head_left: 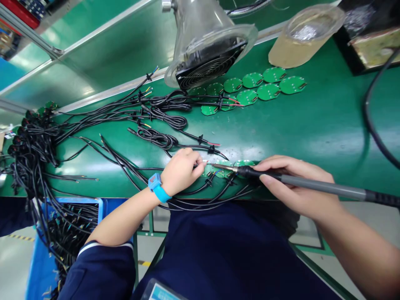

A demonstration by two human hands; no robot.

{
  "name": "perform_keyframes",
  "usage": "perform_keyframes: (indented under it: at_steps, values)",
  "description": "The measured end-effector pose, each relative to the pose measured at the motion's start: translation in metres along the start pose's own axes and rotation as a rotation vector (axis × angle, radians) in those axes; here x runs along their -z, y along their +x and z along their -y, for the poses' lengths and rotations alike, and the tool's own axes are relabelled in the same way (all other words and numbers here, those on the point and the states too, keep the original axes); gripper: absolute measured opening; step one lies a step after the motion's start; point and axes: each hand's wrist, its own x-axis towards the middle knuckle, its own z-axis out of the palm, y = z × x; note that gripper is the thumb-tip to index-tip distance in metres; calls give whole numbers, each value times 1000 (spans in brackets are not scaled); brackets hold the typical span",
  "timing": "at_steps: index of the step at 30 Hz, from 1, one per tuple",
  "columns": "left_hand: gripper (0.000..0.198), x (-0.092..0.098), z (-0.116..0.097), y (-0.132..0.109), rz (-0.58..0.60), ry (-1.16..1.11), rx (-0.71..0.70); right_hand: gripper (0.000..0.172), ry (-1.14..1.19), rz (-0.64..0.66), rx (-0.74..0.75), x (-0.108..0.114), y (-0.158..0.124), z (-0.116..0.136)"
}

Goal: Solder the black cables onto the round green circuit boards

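Observation:
My right hand (pixel 293 183) is closed round a soldering iron (pixel 321 185), its tip pointing left over a row of green circuit boards (pixel 224 168) near the table's front edge. Close to the tip, my left hand (pixel 184 168) pinches at the leftmost board. A thin wire seems to be between its fingertips, though it is too small to make out fully. A blue strap (pixel 159 188) circles the left wrist. Black cables (pixel 215 204) run along the front edge, with stripped coloured ends lying at the boards.
A fume extractor (pixel 212 54) hangs over the back of the green table (pixel 337 129). Behind lie several round boards (pixel 268 91), with a plastic tub (pixel 306 35) beyond. Coiled cables (pixel 165 116) spread across the middle. Tangled cables (pixel 37 141) and a blue bin (pixel 100 208) are left.

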Motion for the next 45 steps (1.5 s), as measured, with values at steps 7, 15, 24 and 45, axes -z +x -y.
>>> perform_keyframes:
  at_steps: [7, 15, 24, 45]
  values:
    - [13, -1, 1, 0, 11, -2, 0, 7, 62, -20, -11, 0, -3, -3]
    - [13, -3, 2, -1, -19, -4, -34, 5, 160, -35, -57, 3, -4, -8]
    - [23, -6, 9, -9, -98, 128, -226, 9, 137, 16, -62, 5, 2, -5]
    - [33, -5, -11, -12, -39, 415, -193, 8, 152, 70, 13, 3, -4, -10]
